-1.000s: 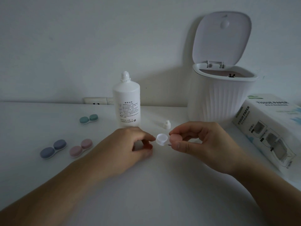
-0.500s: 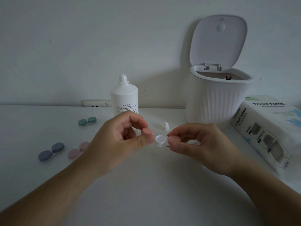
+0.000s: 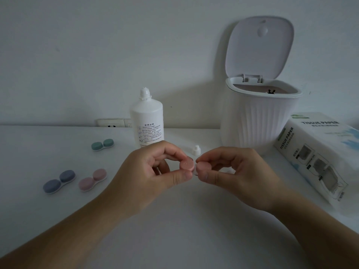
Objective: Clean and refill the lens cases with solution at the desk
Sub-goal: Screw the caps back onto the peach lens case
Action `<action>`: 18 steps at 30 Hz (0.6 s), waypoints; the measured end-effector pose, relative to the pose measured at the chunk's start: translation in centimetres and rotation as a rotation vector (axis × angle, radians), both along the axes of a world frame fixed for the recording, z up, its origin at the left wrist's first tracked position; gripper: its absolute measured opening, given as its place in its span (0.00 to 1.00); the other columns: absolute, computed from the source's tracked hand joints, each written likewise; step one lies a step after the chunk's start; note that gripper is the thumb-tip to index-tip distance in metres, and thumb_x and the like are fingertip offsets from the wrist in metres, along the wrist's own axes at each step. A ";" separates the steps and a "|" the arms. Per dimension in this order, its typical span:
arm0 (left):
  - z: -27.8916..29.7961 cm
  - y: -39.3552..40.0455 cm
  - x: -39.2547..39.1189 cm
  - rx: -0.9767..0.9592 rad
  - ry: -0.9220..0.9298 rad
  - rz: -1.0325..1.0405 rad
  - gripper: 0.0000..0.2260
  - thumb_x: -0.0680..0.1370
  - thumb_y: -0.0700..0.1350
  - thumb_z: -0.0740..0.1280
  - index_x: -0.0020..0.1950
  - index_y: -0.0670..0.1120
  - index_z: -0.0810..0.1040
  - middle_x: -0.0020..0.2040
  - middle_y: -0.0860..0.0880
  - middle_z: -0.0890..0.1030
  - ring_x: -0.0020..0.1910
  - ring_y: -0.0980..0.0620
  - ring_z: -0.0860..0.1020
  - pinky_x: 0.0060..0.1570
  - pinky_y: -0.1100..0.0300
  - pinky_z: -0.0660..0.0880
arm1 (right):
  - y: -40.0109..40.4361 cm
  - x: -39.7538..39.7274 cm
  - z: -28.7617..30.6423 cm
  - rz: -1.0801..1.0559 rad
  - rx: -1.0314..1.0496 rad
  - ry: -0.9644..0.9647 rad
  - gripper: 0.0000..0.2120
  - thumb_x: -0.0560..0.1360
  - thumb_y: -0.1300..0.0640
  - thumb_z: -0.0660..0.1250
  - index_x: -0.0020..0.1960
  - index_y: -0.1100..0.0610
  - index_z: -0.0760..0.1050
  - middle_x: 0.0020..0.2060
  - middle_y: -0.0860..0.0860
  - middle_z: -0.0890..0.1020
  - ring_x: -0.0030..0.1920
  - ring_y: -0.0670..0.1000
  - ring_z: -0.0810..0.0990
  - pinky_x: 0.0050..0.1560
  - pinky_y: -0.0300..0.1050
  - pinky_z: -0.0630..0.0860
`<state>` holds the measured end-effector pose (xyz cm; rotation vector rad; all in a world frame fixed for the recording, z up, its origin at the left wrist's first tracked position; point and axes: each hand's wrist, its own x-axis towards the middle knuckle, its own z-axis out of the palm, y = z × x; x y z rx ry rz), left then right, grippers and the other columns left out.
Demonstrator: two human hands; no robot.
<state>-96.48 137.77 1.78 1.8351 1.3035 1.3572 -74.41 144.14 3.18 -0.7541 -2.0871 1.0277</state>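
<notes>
Above the desk I hold a lens case with pink caps. My left hand (image 3: 155, 171) pinches a pink cap (image 3: 187, 165) sitting over the case's left well. My right hand (image 3: 233, 173) grips the case's right side (image 3: 203, 167), whose pink cap shows between its fingers. The white solution bottle (image 3: 147, 121) stands uncapped behind my hands, and its small white cap (image 3: 195, 150) lies on the desk beside it. Three more closed cases lie at the left: a green one (image 3: 102, 144), a blue one (image 3: 59, 181) and a pink one (image 3: 92, 179).
A white ribbed bin (image 3: 258, 121) with its lid up stands at the back right. A tissue paper box (image 3: 318, 154) lies at the right edge. A wall socket (image 3: 113, 123) sits behind the white desk (image 3: 184, 230).
My left hand brought a pink cap from the desk onto the open white well of the case that my right hand holds. The view shifted slightly.
</notes>
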 end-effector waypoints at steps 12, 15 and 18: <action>0.4 -0.1 0.0 0.126 0.148 0.059 0.08 0.73 0.48 0.79 0.50 0.57 0.86 0.37 0.66 0.79 0.31 0.58 0.71 0.34 0.71 0.69 | 0.0 0.0 0.0 -0.008 -0.003 0.002 0.11 0.69 0.47 0.75 0.49 0.50 0.85 0.42 0.43 0.87 0.41 0.41 0.84 0.45 0.29 0.76; 0.4 -0.3 -0.1 0.081 0.128 0.043 0.07 0.73 0.53 0.77 0.51 0.59 0.86 0.33 0.61 0.77 0.30 0.55 0.72 0.33 0.65 0.71 | 0.0 0.0 0.0 -0.008 -0.007 0.011 0.11 0.69 0.47 0.75 0.49 0.50 0.85 0.42 0.44 0.87 0.41 0.41 0.84 0.45 0.29 0.76; 0.3 -0.5 -0.1 0.039 0.118 0.031 0.10 0.72 0.55 0.75 0.52 0.61 0.86 0.31 0.57 0.76 0.29 0.51 0.73 0.31 0.62 0.72 | 0.0 0.0 -0.1 0.003 -0.011 0.007 0.09 0.70 0.50 0.76 0.49 0.49 0.85 0.42 0.44 0.87 0.41 0.42 0.85 0.45 0.30 0.77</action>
